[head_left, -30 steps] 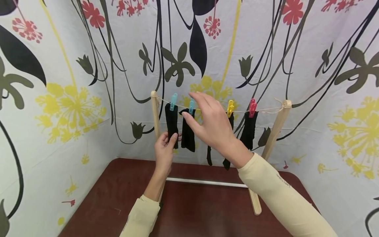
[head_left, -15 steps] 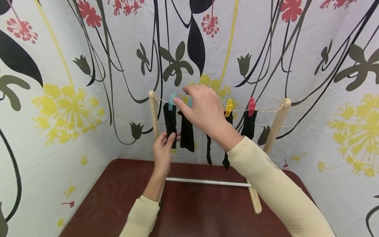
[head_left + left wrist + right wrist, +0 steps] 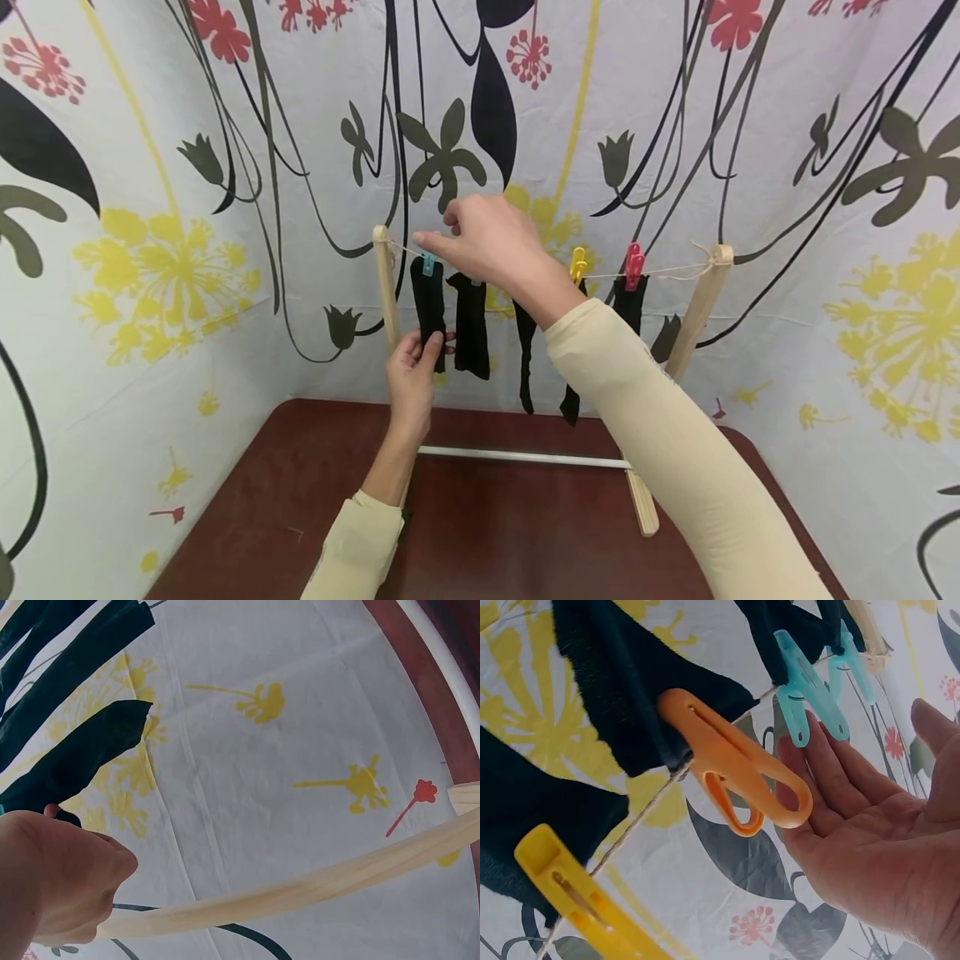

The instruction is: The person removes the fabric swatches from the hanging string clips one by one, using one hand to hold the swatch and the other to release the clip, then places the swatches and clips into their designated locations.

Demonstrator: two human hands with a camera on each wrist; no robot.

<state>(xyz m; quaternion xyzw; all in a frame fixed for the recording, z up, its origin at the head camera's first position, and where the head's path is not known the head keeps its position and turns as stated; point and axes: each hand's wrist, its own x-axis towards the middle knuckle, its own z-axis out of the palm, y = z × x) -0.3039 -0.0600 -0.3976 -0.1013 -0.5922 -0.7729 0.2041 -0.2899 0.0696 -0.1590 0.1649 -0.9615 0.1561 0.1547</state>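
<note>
My left hand pinches the lower part of the leftmost black sock, thumb in front and fingertips behind it. A light blue clothespin fastens that sock's top to the string. My right hand is over the line, its thumb close to this clothespin in the head view. In the right wrist view its fingers are loosely extended beside the second blue clothespin and an orange clothespin, gripping neither. A second black sock hangs next to the first. The right hand covers part of the line.
More black socks hang to the right, under a yellow clothespin and a red clothespin. The string runs between a left wooden post and a right wooden post. A white bar crosses low above the dark red table.
My right hand has moved left along the string, from the second blue clothespin toward the leftmost one. The left hand has kept its hold on the sock.
</note>
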